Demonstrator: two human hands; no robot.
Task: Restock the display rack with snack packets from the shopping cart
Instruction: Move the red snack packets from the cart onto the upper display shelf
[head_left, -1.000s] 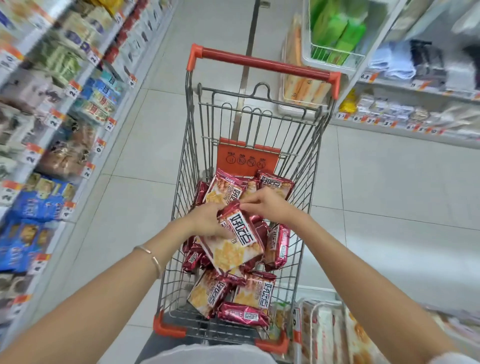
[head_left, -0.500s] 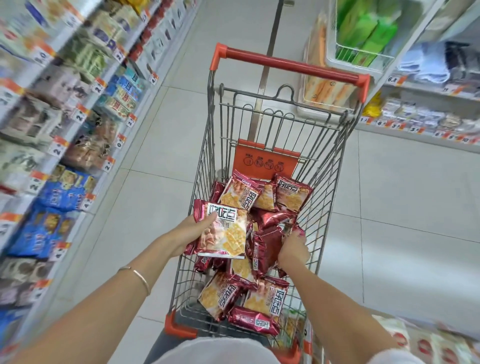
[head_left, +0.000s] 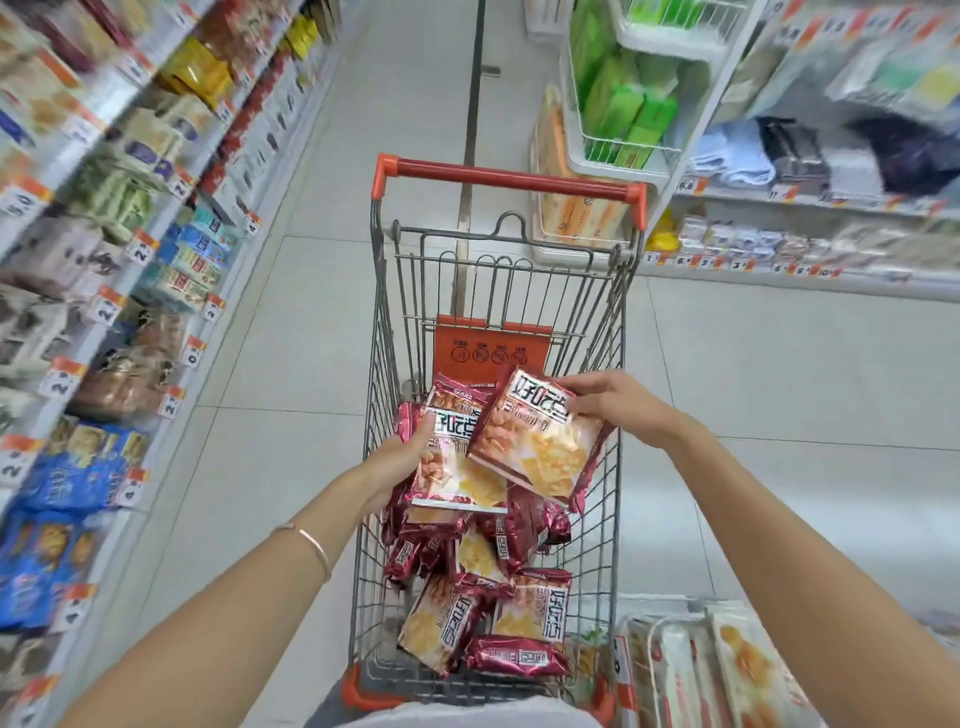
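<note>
Snack packets (head_left: 537, 447) (lettering unreadable) held above shopping cart (head_left: 379, 332)

The right hand (head_left: 618, 405), which was down among the packets in the cart (head_left: 379, 332) half a second ago, has lifted a second packet (head_left: 540, 436) that now overlaps, perhaps touching, the first packet (head_left: 457, 467) in the left hand (head_left: 400, 462).

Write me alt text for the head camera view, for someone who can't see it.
Over a wire shopping cart in a store aisle, the person's left hand holds one red-and-white snack packet and the right hand holds a second packet overlapping it. More packets lie heaped in the cart, with stocked shelves on both sides.
</note>
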